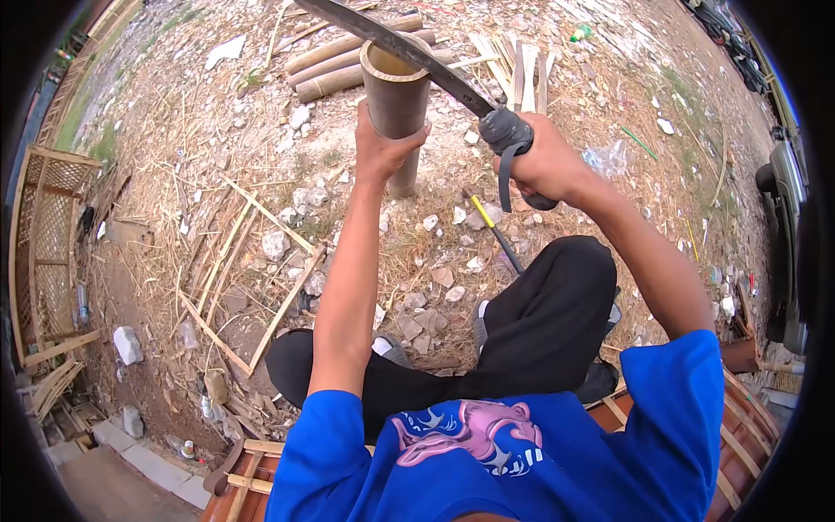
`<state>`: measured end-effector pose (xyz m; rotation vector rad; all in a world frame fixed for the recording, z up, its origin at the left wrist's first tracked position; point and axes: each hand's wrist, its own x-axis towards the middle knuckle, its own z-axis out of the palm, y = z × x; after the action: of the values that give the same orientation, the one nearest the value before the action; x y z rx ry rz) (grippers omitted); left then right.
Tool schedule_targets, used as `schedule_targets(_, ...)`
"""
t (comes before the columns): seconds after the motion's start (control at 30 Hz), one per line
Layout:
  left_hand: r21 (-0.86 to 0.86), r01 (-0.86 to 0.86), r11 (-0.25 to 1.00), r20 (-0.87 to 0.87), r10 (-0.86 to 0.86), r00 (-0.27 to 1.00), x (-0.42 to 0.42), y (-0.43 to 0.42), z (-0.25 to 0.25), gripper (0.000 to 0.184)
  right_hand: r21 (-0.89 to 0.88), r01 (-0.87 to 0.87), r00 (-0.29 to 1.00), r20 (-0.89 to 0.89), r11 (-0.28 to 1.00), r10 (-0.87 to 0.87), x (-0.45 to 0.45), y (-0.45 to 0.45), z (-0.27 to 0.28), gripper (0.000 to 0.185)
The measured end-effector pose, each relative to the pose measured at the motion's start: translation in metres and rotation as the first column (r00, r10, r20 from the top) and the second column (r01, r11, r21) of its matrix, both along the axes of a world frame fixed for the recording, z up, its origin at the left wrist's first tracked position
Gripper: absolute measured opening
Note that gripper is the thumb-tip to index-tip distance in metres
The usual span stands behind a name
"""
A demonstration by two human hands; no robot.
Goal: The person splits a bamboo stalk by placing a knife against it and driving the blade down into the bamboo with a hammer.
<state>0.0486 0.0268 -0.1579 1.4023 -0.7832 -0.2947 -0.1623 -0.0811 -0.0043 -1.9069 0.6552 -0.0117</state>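
Observation:
My left hand (388, 148) is wrapped round a thick, hollow bamboo section (398, 104), which stands upright with its open end facing up. In my right hand (548, 165) is a machete, its grip bound in dark tape with a loose strip hanging down. The machete's long dark blade (444, 78) slants up to the left across the bamboo's top rim; I cannot tell whether it touches. Below my right hand, a hammer-like tool with a yellow and black handle (484, 211) leans with its head near the stones.
Several bamboo poles (335, 65) lie behind the upright piece, beside split strips (526, 74). Bamboo frame strips (248, 270) and stones (277, 245) cover the ground at left. A lattice panel (54, 252) stands far left, and a vehicle (790, 235) is at far right.

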Motion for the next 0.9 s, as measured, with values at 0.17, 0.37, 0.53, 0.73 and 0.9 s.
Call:
schedule_targets(0.17, -0.016, 0.015, 1.0, 0.031, -0.015, 0.999, 0.007, -0.003, -0.001, 0.079, -0.286, -0.072, 0.989, 0.106, 0.956, 0.106, 0.003, 0.009, -0.006, 0.026)
schedule_targets(0.37, -0.005, 0.043, 0.999, 0.033, -0.042, 0.999, 0.011, 0.003, -0.002, 0.08, 0.032, -0.013, 0.999, 0.039, 0.999, 0.011, 0.01, 0.007, -0.009, 0.015)
schedule_targets(0.53, -0.077, 0.046, 0.996, -0.012, -0.047, 0.999, 0.013, 0.002, -0.007, 0.08, 0.015, 0.005, 0.999, 0.045, 1.0, -0.006, 0.009, 0.018, -0.005, 0.017)
schedule_targets(0.73, 0.003, 0.061, 0.998, -0.004, -0.061, 0.998, 0.009, 0.013, -0.004, 0.079, -0.309, -0.055, 0.988, 0.121, 0.95, 0.097, 0.006, 0.027, -0.009, 0.023)
schedule_targets(0.9, 0.018, 0.08, 0.997, 0.068, -0.081, 0.994, 0.015, 0.009, -0.015, 0.08, -0.342, -0.027, 0.981, 0.17, 0.939, 0.09, -0.003, 0.028, -0.018, 0.028)
